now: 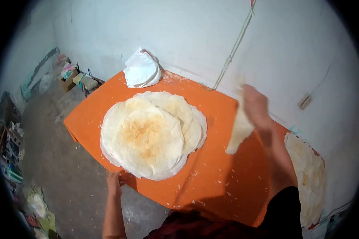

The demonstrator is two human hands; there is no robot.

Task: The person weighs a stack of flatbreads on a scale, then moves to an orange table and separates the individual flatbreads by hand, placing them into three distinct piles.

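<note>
A pile of large, thin round flatbreads [145,133] lies on the orange-covered table [211,175], pale with a browned middle on the top one. My right hand [254,103] is raised over the table's right side, blurred by motion. It is closed on a flatbread [240,129] that hangs down edge-on as a narrow pale strip. Low at the table's front left edge is my left hand [115,182], just below the pile, its fingers loosely bent and apart. I see nothing held in it.
A crumpled white bag or cloth [143,69] sits at the table's back corner by the wall. More flatbreads [307,179] lie at the far right. Crumbs dot the orange cover. A cord [233,51] hangs down the wall. Boxes and clutter [73,77] line the left side.
</note>
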